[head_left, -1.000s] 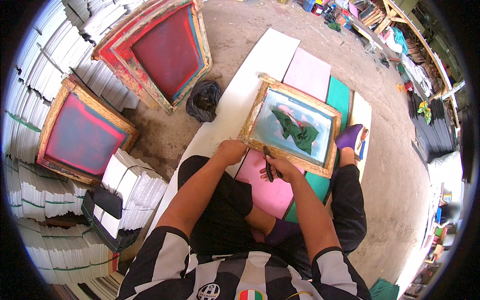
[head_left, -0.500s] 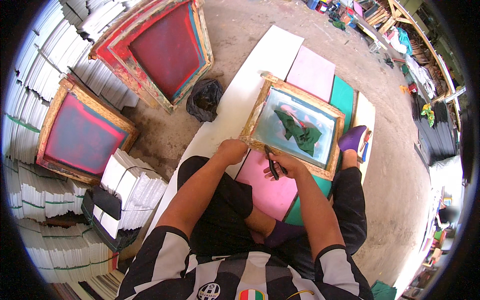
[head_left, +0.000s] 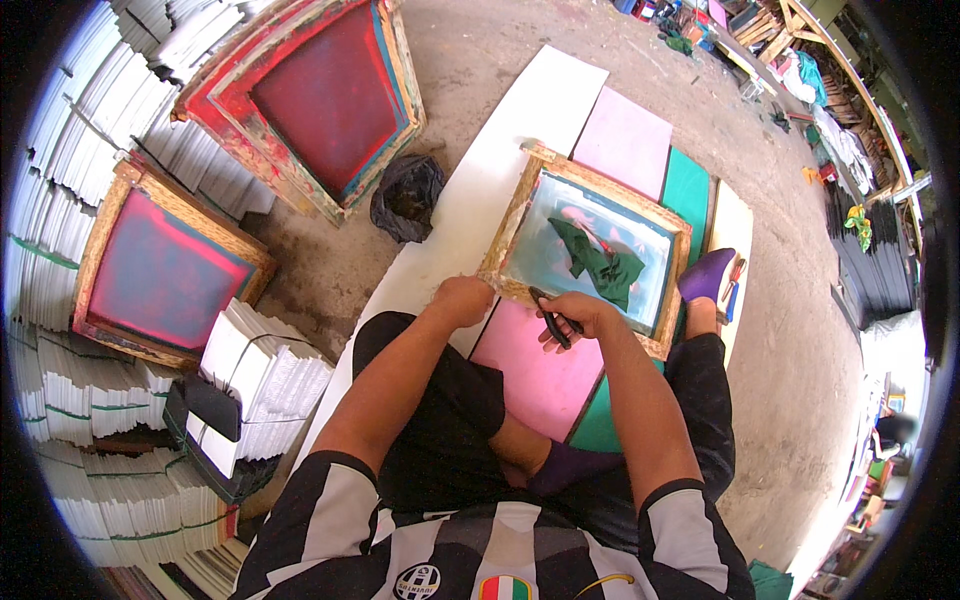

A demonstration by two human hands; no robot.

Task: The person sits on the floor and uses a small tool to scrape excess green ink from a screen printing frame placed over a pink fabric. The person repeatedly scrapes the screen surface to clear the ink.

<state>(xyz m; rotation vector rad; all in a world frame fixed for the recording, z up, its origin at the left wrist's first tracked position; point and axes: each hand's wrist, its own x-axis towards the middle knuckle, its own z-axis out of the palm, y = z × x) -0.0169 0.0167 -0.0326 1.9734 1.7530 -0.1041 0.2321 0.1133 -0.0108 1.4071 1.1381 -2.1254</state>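
Observation:
A wooden-framed printing screen [head_left: 520, 222] lies in front of me, its near left corner toward my left hand. On its pale mesh rests a crumpled dark green cloth [head_left: 605, 270]. My left hand [head_left: 465, 302] is closed at that corner, and its fingertips are hidden, so whether it grips the frame or something small cannot be told. My right hand [head_left: 580, 313] holds black-handled pliers [head_left: 553, 328] beside the near rail, jaws pointing up and left toward the frame.
Under the screen lie white, pink and green sheets [head_left: 540, 370]. My purple-socked foot [head_left: 706, 277] is at its right, beside small red and blue hand tools [head_left: 735, 285]. Leftward stand red-stained screens [head_left: 330, 110], another screen [head_left: 165, 270], a black bag [head_left: 408, 197] and bundled white sheets [head_left: 265, 380].
My right hand, with the pliers, has shifted slightly to the right and turned a little. My left hand, the screen and the green cloth stay nearly where they were.

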